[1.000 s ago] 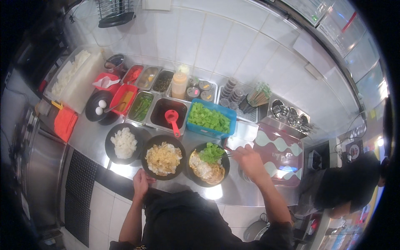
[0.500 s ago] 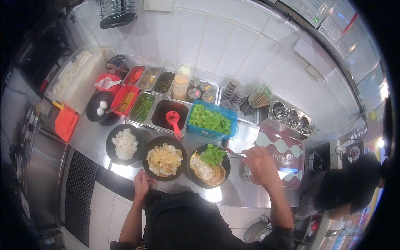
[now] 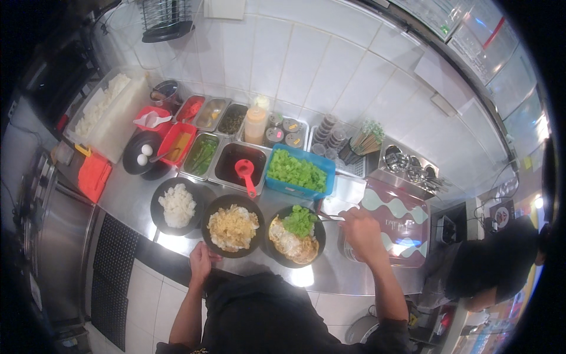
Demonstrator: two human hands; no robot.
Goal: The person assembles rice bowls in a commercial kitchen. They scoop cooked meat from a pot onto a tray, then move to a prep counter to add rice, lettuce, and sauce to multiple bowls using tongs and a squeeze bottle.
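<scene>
My right hand (image 3: 364,235) is closed around a thin, pale utensil (image 3: 333,218), whose tip points left toward a plate; its exact kind is too small to make out. That dark plate (image 3: 272,251) holds fried egg (image 3: 288,242) and a heap of green lettuce (image 3: 299,221). Beside the lower left rim of the middle dark plate (image 3: 242,255), my left hand (image 3: 203,259) rests at the counter's front edge, thumb and fingers apart. Crisp yellowish topping (image 3: 233,226) covers the food there. Farther left, white rice (image 3: 177,205) sits on a third dark plate (image 3: 158,219).
A blue bin of lettuce (image 3: 295,171) stands behind the plates, next to a dark sauce pan (image 3: 239,162) with a red ladle (image 3: 244,171). Two eggs (image 3: 144,154) lie in a black bowl at left. A patterned tray (image 3: 401,221) is at right; another person (image 3: 489,259) stands beyond.
My right hand has shifted slightly left and down, and the pale utensil shows more plainly. My left hand and the plates stay in place.
</scene>
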